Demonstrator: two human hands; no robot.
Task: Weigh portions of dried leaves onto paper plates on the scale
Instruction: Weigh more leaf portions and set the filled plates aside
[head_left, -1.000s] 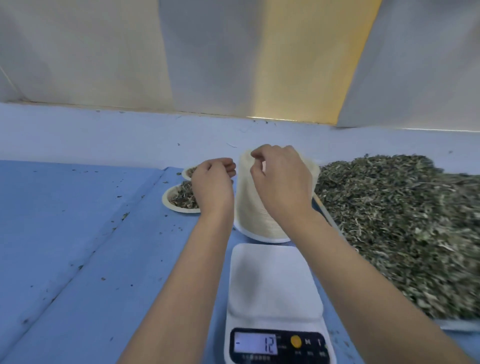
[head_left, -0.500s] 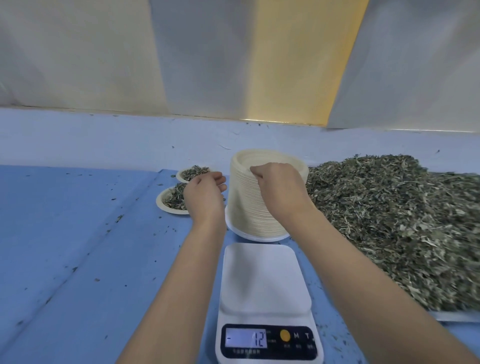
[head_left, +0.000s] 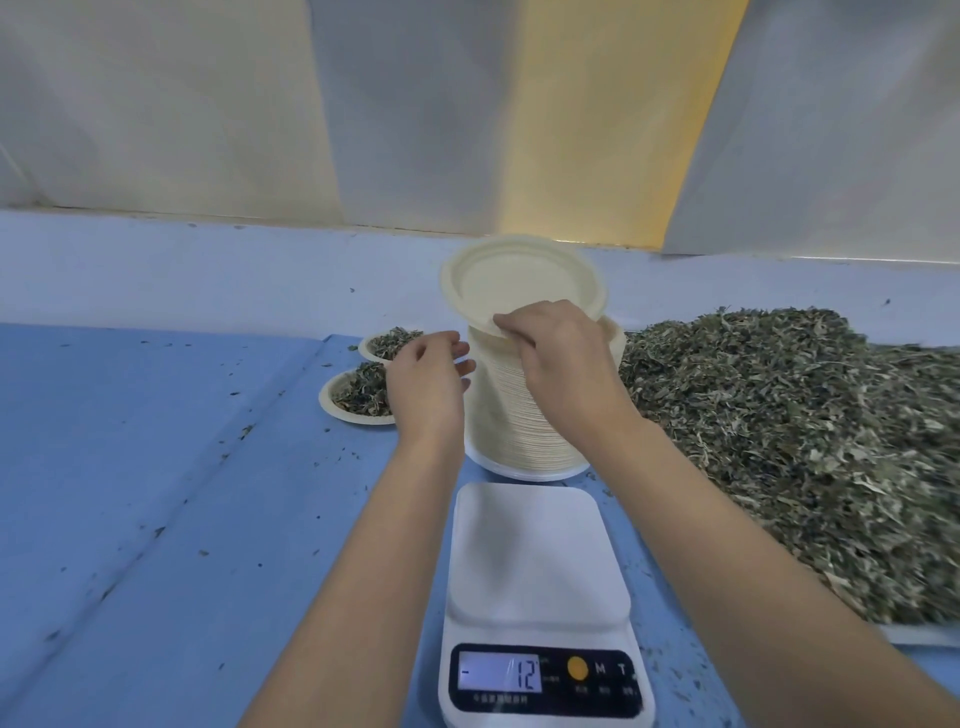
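Note:
My right hand (head_left: 563, 364) pinches the near rim of one cream paper plate (head_left: 519, 280) and holds it tilted above the tall stack of paper plates (head_left: 511, 415). My left hand (head_left: 426, 382) hovers just left of the stack with fingers relaxed, holding nothing. The white scale (head_left: 535, 551) stands bare in front of the stack; its display (head_left: 501, 674) reads -12. A big heap of dried leaves (head_left: 800, 436) lies to the right.
Two paper plates filled with leaves stand left of the stack, the nearer plate (head_left: 358, 397) and the farther plate (head_left: 389, 343). Leaf crumbs dot the blue table cover (head_left: 156, 467). A pale wall rises behind the table.
My right hand has lifted the top plate off the stack and tilted it up. My left hand has come off the stack's side and its fingers have spread.

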